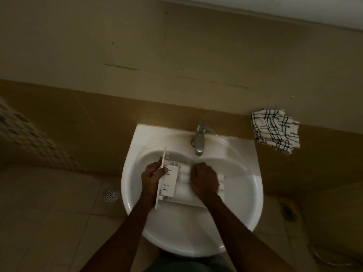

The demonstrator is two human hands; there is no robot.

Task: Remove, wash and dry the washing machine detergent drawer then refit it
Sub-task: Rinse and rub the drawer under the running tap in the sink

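White ceramic basin (188, 232), seen from above, holds the white plastic detergent drawer (170, 179), lying crosswise in its bowl below the chrome tap (199, 138) at its back edge. Left hand (151, 177) grips the drawer's flat front panel near the basin's left wall. Right hand (204, 179) lies knuckles-up on the compartments; whether it grips is unclear. Bowl room remains toward the near rim. Black-and-white checked cloth (276, 130) hangs just right of the basin.
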